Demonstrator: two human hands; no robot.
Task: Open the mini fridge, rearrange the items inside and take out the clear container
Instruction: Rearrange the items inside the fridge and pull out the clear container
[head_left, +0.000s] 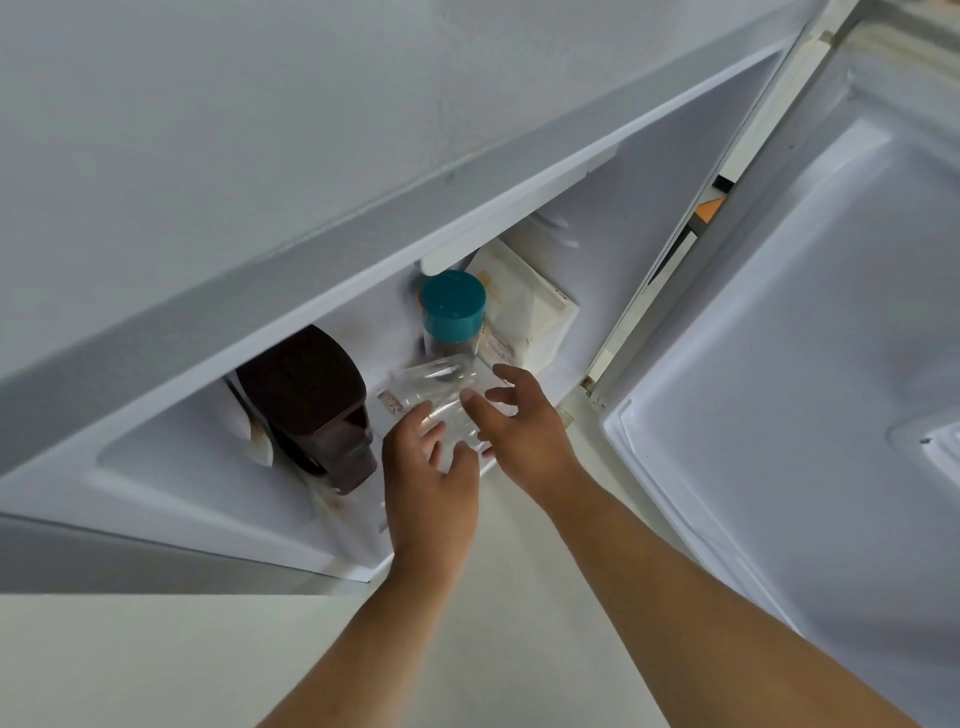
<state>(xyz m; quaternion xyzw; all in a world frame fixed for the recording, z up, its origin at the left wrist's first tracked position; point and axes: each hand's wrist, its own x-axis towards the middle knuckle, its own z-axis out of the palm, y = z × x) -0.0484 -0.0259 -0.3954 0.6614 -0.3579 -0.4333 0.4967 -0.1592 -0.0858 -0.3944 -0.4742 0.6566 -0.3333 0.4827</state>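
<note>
Loosely, spread hands (431, 483) around clear container (441, 400)

pale floor (156, 665), orange and black objects (709, 208) glimpsed through the hinge gap

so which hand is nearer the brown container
Left. The left hand is just right of the brown container; the right hand is farther right, beyond the clear container.
</note>
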